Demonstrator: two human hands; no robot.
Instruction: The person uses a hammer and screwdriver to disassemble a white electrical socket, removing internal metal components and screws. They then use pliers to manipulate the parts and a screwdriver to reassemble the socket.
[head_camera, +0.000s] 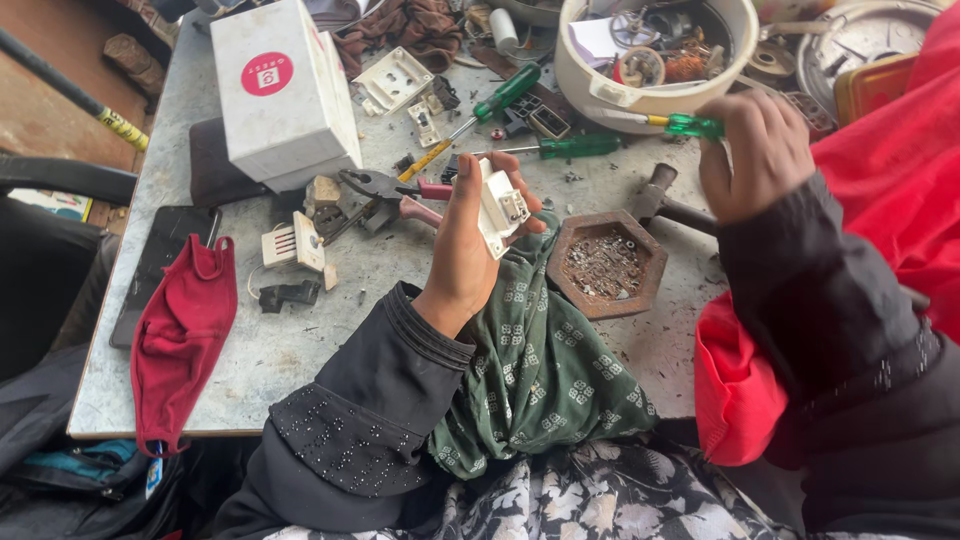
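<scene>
A small white plastic electrical switch part (500, 208) sits upright in the left hand (468, 240), fingers closed around it above the grey metal table (300, 350). The right hand (752, 150) grips a green-handled screwdriver (690, 126), its tip well apart from the part, so the work on it looks unfinished. Near by lie pink-handled pliers (395, 190), a hexagonal rusty tray (604, 262), a white box (283, 90) and a red cloth mask (180, 335).

A grey tabletop (300, 350) carries a white box (283, 90) far left, red face mask (180, 335) near left, pliers (385, 190), green screwdrivers (560, 147), hexagonal tray (604, 263) and white bowl (650, 95)
</scene>
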